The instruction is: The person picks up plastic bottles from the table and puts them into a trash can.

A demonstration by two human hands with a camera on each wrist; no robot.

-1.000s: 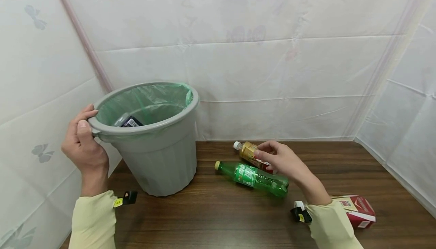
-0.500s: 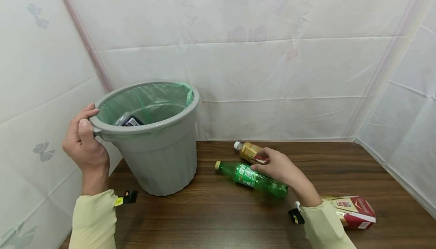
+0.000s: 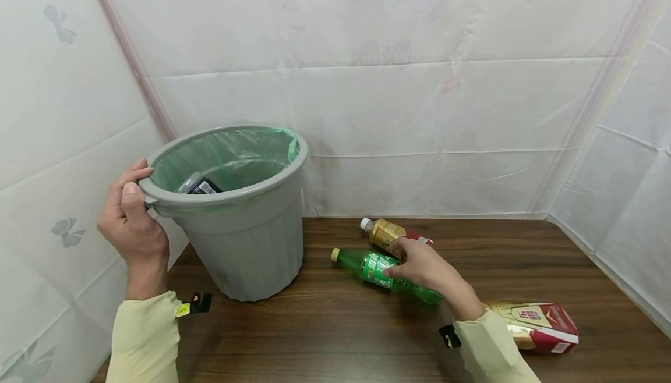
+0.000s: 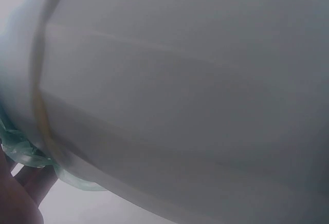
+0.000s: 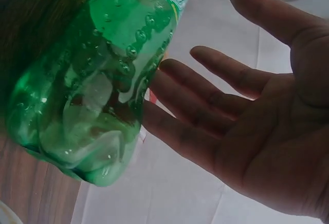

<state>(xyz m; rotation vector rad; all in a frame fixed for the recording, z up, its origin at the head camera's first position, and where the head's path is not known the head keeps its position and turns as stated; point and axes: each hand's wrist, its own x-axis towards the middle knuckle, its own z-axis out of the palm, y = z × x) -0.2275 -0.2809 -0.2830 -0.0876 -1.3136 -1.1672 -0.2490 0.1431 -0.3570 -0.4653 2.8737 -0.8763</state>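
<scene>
My left hand (image 3: 133, 220) grips the rim of a grey trash bin (image 3: 257, 237) at its left side, thumb in front and fingertips over the edge. A green plastic bottle (image 3: 374, 268) with a yellow cap lies on its side on the table. Over its right half is my right hand (image 3: 421, 263), which hides part of it. In the right wrist view the fingers (image 5: 200, 93) are spread along the far side of the bottle, and the thumb stands apart from it. Just behind lies a gold-labelled bottle (image 3: 385, 233) with a white cap, partly covered by the hand.
A green bag (image 3: 236, 165) lines the bin, and a clear bottle with a dark label (image 3: 201, 185) lies inside. Beside the right sleeve a red and gold carton (image 3: 550, 327) rests on the wooden table (image 3: 314, 336). White sheeting (image 3: 419, 138) stands behind and at both sides.
My right hand has moved left and down from over the gold-labelled bottle to the green bottle. My left hand and the bin stay nearly as they were.
</scene>
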